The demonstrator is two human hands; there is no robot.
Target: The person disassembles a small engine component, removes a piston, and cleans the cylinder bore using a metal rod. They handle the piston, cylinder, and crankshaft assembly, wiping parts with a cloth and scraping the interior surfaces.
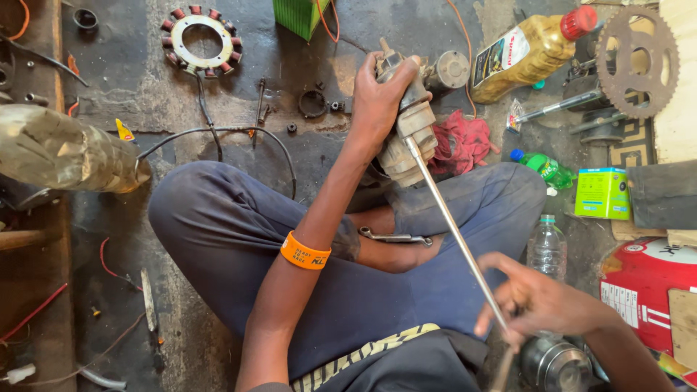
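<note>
Nearest, low at right: right hand (534, 301), grip pinching the near end of a long rod (454, 229), fingers curled round the shaft. Just below it, a round metal cup (555, 363), partly cut off by the frame.

Further out, over the lap: left hand (377, 98), grip pressed tight round the top of a grey metal unit (410, 134), held tilted above the knees, clear of the floor (123, 94). Far end of the rod seated in the unit's underside.

Seemingly mid-way through working the rod into the unit, one hand steadying, the other driving. For any further turn or push: keep rod and unit in one line, hold the left grip firm.

Resting on the lap, a spanner (396, 237), just beside the rod's path. Behind the unit, a red rag (465, 141). To the right, crowded: clear bottle (547, 247), green box (601, 192), oil bottle (530, 51), sprocket (637, 62). Little elbow room there; more open floor to the left, short of the stator (201, 41).
</note>
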